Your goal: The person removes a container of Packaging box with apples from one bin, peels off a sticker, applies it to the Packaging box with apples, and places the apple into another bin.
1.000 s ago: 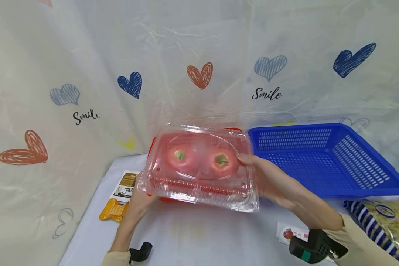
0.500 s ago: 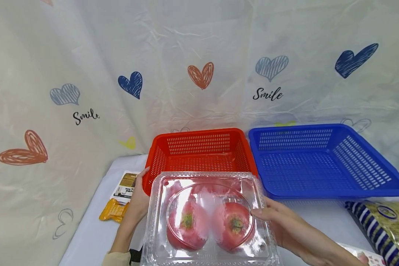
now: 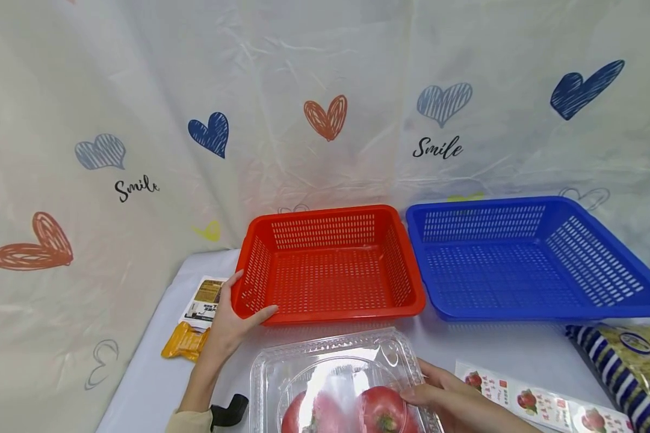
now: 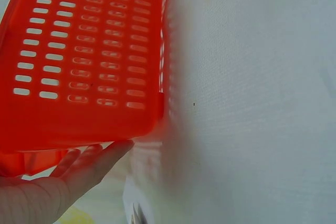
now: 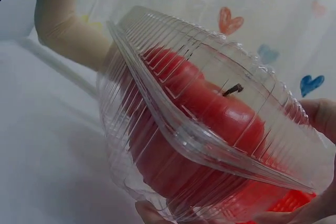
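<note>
My right hand (image 3: 455, 406) grips a clear plastic clamshell box (image 3: 330, 385) with two red tomatoes (image 3: 381, 412) inside, low in front of the red basket (image 3: 330, 313). Its thumb lies on the lid and its fingers go underneath. The right wrist view shows the shut box (image 5: 210, 124) tilted, a tomato (image 5: 210, 108) pressed against the ribbed lid, my fingers (image 5: 317, 116) at its edge. My left hand (image 3: 224, 325) rests against the red basket's front-left corner, thumb on the front wall, fingers straight along the side. In the left wrist view the fingers (image 4: 89, 163) lie flat under the basket's wall (image 4: 79, 66).
A blue basket (image 3: 520, 310) stands right of the red one, both empty. A strip of tomato stickers (image 3: 525, 400) and a striped packet (image 3: 628, 355) lie at the right. A yellow packet (image 3: 184, 341) and a printed card (image 3: 206, 297) lie left. A heart-print sheet hangs behind.
The clamshell box has come down from over the red basket toward me, now low at the frame's bottom edge. My left hand has stayed at the basket's corner.
</note>
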`<action>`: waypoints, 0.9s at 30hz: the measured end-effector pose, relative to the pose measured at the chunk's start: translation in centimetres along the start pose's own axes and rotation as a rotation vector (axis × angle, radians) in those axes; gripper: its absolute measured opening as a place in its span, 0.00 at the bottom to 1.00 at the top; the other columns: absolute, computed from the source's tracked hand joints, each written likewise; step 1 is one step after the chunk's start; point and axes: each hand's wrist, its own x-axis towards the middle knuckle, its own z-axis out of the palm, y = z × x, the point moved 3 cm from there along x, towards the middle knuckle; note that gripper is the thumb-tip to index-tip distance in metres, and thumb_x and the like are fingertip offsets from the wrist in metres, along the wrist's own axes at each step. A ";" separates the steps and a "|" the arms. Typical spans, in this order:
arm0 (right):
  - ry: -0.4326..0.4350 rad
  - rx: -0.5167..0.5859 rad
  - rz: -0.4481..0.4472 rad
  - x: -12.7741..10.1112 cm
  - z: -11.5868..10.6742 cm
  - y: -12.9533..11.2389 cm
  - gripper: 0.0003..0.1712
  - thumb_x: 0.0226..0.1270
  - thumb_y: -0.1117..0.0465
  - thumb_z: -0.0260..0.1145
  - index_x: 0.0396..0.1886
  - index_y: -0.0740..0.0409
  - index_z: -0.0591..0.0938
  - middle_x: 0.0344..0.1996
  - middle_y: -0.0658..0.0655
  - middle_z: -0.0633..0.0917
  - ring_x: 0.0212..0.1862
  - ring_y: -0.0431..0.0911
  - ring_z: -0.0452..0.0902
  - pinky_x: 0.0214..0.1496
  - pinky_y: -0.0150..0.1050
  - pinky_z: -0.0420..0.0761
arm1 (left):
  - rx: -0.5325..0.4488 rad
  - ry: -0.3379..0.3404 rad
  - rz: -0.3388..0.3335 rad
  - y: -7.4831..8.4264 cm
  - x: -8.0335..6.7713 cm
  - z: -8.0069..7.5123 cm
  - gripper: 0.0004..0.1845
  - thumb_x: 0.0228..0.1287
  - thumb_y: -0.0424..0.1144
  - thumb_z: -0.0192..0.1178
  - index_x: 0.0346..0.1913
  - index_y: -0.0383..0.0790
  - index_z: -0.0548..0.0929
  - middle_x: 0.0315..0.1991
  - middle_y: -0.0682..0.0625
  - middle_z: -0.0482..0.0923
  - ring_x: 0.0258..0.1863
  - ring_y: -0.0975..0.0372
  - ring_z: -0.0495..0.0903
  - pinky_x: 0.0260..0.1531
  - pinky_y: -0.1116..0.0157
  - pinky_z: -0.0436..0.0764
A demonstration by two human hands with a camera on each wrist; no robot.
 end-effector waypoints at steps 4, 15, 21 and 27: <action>0.033 -0.010 0.019 0.3 -0.9 0.9 0.47 0.82 0.55 0.52 0.82 0.70 0.35 0.63 0.61 0.77 0.63 0.54 0.77 0.65 0.52 0.81 | 0.006 0.002 -0.007 0.0 0.1 0.0 0.57 0.56 0.49 0.79 0.82 0.49 0.54 0.78 0.42 0.55 0.74 0.46 0.61 0.73 0.38 0.64; 0.156 0.001 -0.038 0.9 -2.4 2.1 0.50 0.79 0.58 0.56 0.78 0.76 0.33 0.55 0.60 0.82 0.55 0.53 0.82 0.56 0.56 0.86 | 0.001 -0.007 -0.036 0.0 0.0 0.0 0.57 0.57 0.50 0.79 0.82 0.52 0.52 0.78 0.43 0.56 0.74 0.47 0.60 0.71 0.39 0.67; 0.247 -0.106 -0.031 1.2 -2.6 1.6 0.53 0.79 0.55 0.58 0.78 0.77 0.33 0.62 0.67 0.77 0.61 0.56 0.78 0.58 0.57 0.85 | 0.002 -0.012 -0.043 0.0 0.1 0.0 0.58 0.57 0.52 0.79 0.82 0.53 0.52 0.78 0.43 0.55 0.75 0.47 0.59 0.72 0.38 0.67; 0.289 -0.251 0.008 1.4 -2.4 0.8 0.50 0.80 0.51 0.58 0.82 0.74 0.41 0.69 0.72 0.71 0.68 0.67 0.69 0.61 0.62 0.81 | 0.010 -0.008 -0.051 -0.2 0.1 0.0 0.58 0.56 0.52 0.79 0.83 0.53 0.51 0.78 0.43 0.55 0.75 0.46 0.59 0.72 0.38 0.66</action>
